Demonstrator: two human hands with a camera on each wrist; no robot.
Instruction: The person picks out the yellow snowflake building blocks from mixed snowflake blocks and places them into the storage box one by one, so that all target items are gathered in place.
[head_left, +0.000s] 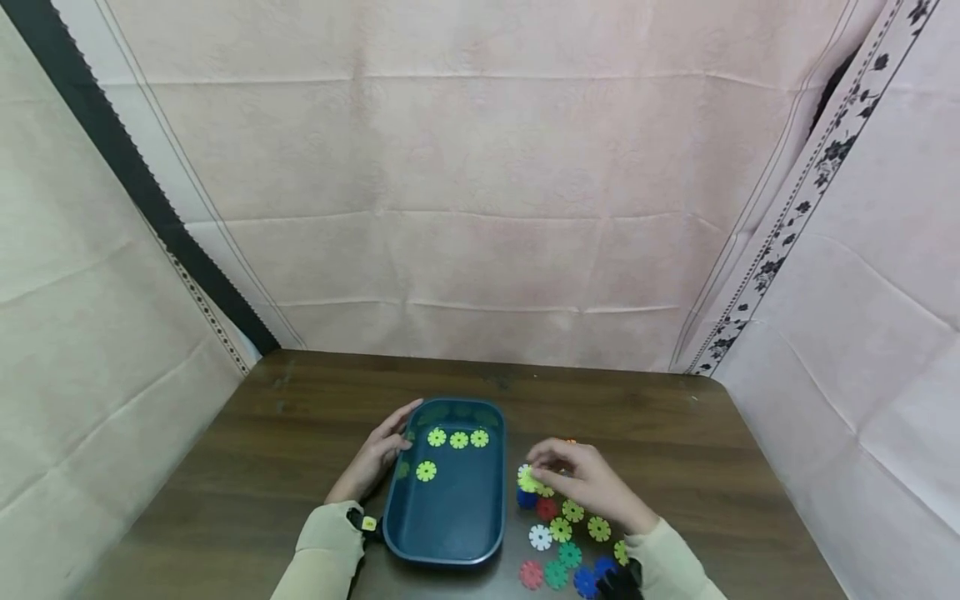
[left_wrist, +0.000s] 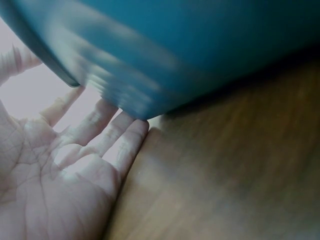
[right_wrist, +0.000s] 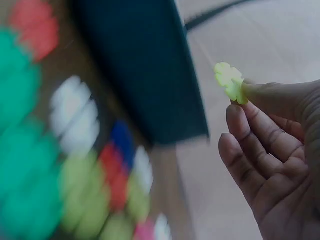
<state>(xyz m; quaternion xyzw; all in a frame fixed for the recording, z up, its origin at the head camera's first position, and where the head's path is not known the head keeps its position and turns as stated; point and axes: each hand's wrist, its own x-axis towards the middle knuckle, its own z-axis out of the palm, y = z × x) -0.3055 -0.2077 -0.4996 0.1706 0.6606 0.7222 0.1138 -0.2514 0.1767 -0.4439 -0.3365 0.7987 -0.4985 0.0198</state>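
My left hand (head_left: 377,454) holds the blue tray (head_left: 444,557) at its left side, thumb at the rim. In the left wrist view, the fingers of that hand (left_wrist: 75,155) meet the tray's outer wall (left_wrist: 200,45). Several yellow-green notched plastic discs (head_left: 426,471) lie inside, with three in a row near the far end. Right of the tray, my right hand (head_left: 581,479) pinches a yellow-green notched disc (right_wrist: 230,82) between thumb and finger, raised above the loose pieces.
Loose notched discs lie right of the tray: white (head_left: 540,537), green (head_left: 557,574), blue (head_left: 586,582), red (head_left: 531,574) and more yellow-green (head_left: 598,528). They rest on a brown wooden table (head_left: 315,400). Pale cloth (head_left: 480,192) hangs behind the table and along both sides.
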